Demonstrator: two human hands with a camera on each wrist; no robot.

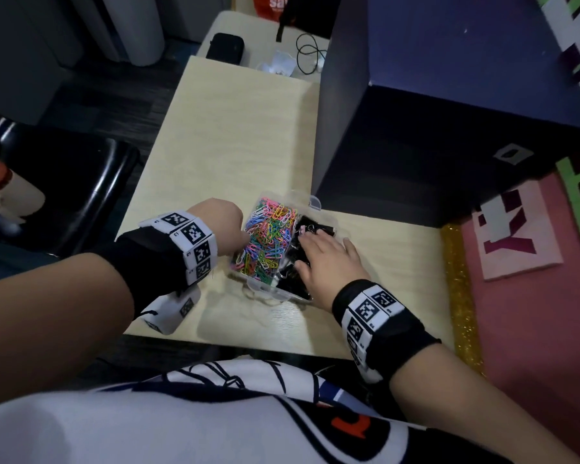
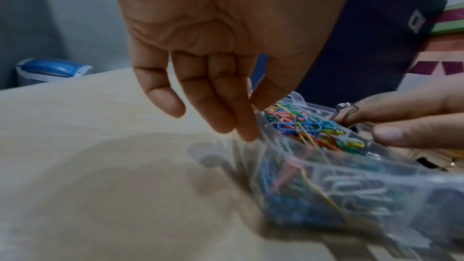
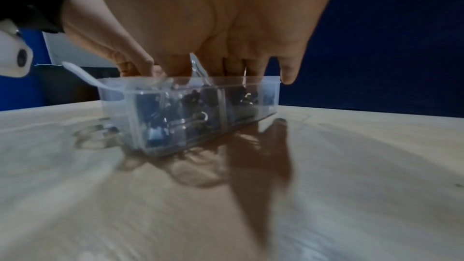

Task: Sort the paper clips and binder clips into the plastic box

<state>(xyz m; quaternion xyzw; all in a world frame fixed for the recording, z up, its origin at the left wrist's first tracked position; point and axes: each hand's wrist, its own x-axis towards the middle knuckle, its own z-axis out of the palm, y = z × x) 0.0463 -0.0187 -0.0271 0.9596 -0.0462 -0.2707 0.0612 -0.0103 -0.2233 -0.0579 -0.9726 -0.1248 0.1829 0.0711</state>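
table [image 1: 221, 135] carries the plastic box [image 1: 265, 289] near its front edge. paper clips [image 1: 268, 236] fill the left compartment, binder clips [image 1: 315, 226] the right. right hand [image 1: 329, 262] lies flat on them, fingers straight; left hand [image 1: 221, 226] fingers relaxed, touching the box wall. looks like final tidy; next, close the lid.

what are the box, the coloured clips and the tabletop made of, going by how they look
Plastic box: clear glossy plastic, since its contents show through the walls.
Paper clips: probably wire with a coloured coating, bent into thin bright loops.
Table: pale wood-grain surface, likely laminate; it reflects the box faintly.
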